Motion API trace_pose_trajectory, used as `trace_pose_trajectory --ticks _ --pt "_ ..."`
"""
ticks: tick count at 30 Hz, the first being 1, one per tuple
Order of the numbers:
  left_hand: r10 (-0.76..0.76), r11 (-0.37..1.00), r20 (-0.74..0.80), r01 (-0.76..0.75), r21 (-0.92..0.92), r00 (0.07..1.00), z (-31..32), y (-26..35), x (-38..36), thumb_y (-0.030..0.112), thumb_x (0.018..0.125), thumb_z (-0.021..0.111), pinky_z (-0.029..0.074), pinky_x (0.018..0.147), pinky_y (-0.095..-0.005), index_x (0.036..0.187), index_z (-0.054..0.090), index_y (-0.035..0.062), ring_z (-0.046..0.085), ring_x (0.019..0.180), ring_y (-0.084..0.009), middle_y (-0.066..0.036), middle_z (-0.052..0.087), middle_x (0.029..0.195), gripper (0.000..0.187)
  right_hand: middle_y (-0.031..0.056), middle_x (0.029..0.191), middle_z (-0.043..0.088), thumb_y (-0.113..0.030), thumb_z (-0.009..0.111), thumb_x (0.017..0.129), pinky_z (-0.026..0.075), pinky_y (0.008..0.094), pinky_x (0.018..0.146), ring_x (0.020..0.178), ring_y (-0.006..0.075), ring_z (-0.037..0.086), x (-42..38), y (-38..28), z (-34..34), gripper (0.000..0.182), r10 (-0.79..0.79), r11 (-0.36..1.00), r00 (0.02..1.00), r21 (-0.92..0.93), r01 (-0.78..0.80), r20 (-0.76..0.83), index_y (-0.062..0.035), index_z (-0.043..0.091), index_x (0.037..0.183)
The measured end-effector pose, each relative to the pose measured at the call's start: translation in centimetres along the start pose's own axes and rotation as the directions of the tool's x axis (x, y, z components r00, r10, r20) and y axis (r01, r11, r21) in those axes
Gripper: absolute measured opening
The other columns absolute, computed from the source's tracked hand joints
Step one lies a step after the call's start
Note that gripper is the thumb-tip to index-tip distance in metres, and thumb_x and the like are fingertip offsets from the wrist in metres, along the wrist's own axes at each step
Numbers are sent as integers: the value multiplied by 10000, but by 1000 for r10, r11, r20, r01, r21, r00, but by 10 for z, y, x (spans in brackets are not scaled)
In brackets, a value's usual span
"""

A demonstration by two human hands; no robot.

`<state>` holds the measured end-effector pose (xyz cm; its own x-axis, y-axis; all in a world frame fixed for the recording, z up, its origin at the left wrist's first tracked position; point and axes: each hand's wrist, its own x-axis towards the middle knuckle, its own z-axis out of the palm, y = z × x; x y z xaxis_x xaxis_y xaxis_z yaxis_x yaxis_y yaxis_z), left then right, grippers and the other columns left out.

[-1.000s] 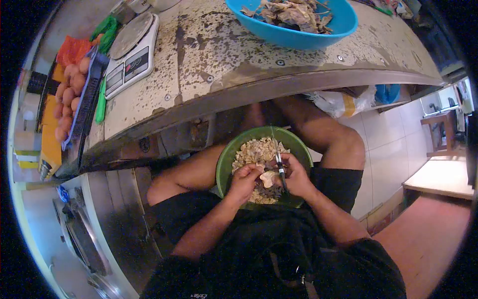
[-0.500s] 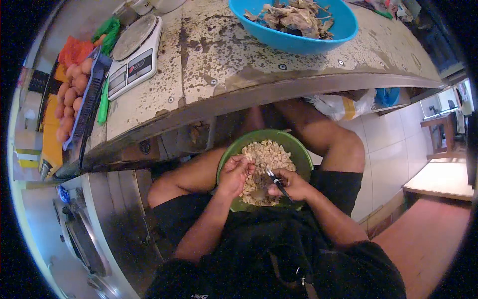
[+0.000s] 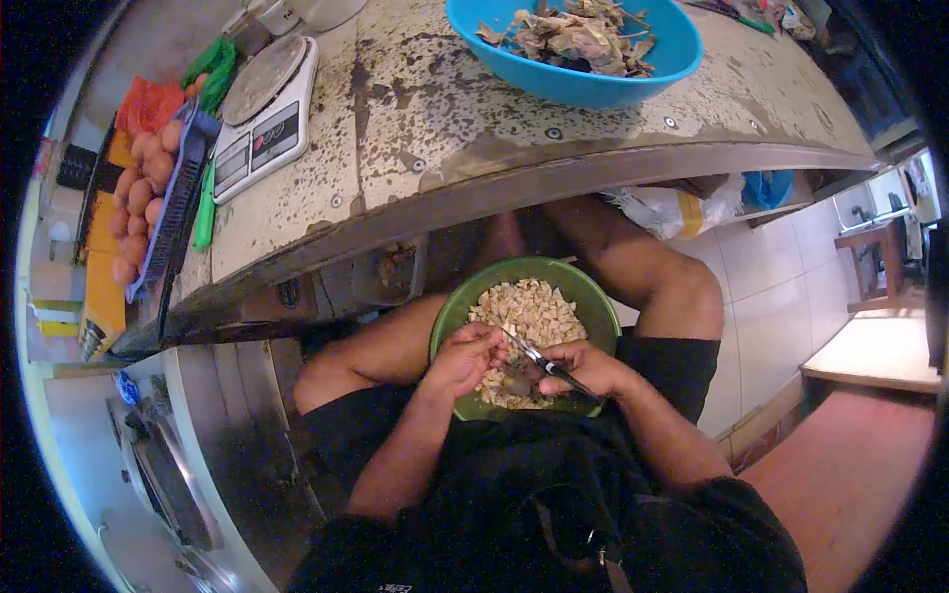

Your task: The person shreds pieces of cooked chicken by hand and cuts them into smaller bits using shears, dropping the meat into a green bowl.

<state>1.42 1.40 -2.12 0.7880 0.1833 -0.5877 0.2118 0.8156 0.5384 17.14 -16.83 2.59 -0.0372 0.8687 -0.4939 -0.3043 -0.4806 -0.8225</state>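
A green bowl [image 3: 458,306] rests between the thighs, with many small pale chopped pieces [image 3: 539,308] in it. Over the bowl's right part, my right hand [image 3: 581,371] is closed on the dark handle of a metal-bladed tool [image 3: 539,358], which looks like scissors or a knife. Its blade points up and left, its tip close to the fingertips of my left hand [image 3: 470,358]. Those fingers are pinched together over the bowl's left part; what they hold is too small to name.
On the worktop [image 3: 395,109] in front stand a blue bowl [image 3: 613,89] of brownish scraps, a white kitchen scale [image 3: 267,133] and a tray of eggs [image 3: 148,188]. Under it are a plastic container [image 3: 390,277] and a white bag [image 3: 672,212]. A reddish bench [image 3: 850,474] is at right.
The tool's blade has swung up and left towards my left fingertips. My left hand has turned slightly, its fingers now pinched beside the tip. The view has shifted slightly.
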Motion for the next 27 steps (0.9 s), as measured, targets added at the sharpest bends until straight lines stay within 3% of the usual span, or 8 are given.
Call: trace_pose_trajectory --ticks 6,8,12,14,18,21,23,27 --pt "3 1000 -31 -3 -2 1000 -2 2 0 142 870 603 444 588 -272 878 549 66 565 682 -153 -50 598 791 93 -21 917 635 -145 795 700 461 230 715 817 62 548 6 23 -5 458 -71 983 996 -175 62 -49 -4 612 1095" --pt "43 998 -58 -45 -41 997 2 2 0 138 869 603 447 596 -276 885 546 65 566 693 -152 -48 597 802 94 22 896 677 -329 804 677 464 272 783 820 93 584 8 26 -5 489 -83 974 993 -215 63 -82 -70 648 1061" --pt "93 995 -124 -96 -20 988 10 1 1 139 865 609 453 608 -280 889 540 71 571 709 -151 -45 594 814 100 25 880 674 -340 801 678 466 287 781 811 106 584 11 27 -2 484 -114 973 988 -210 90 -105 -57 649 1041" --pt "201 980 -149 -200 20 968 6 -3 5 126 859 612 457 620 -278 885 535 77 574 717 -149 -43 594 819 96 45 931 666 -363 796 680 464 301 800 851 131 584 8 18 0 525 -58 985 993 -169 40 -100 -52 632 1070" --pt "240 971 -112 -237 36 964 2 -4 6 116 855 616 461 623 -274 875 528 74 579 718 -147 -41 594 815 100 63 1002 648 -393 791 678 457 312 837 911 157 580 10 20 0 595 -80 970 986 -240 43 -145 -50 600 1125" --pt "239 969 -105 -230 88 965 5 -4 4 85 858 604 465 617 -273 871 523 69 579 706 -148 -48 593 811 83 66 1042 634 -422 780 681 445 320 875 949 167 573 12 25 -2 643 -72 996 992 -67 65 -100 -50 574 1163" --pt "232 971 -106 -224 83 967 11 -3 1 58 860 592 469 612 -273 866 520 64 579 699 -150 -54 593 810 73 63 1038 638 -433 770 689 440 321 886 956 166 573 9 15 -1 641 -69 968 994 -248 47 -82 -45 574 1161" --pt "268 962 -32 -265 65 963 5 -7 4 35 863 581 471 610 -271 862 517 63 578 701 -152 -59 593 809 70 54 1038 620 -310 752 748 430 295 871 964 137 546 9 17 -2 549 -84 981 996 -180 78 -26 -24 553 1173"
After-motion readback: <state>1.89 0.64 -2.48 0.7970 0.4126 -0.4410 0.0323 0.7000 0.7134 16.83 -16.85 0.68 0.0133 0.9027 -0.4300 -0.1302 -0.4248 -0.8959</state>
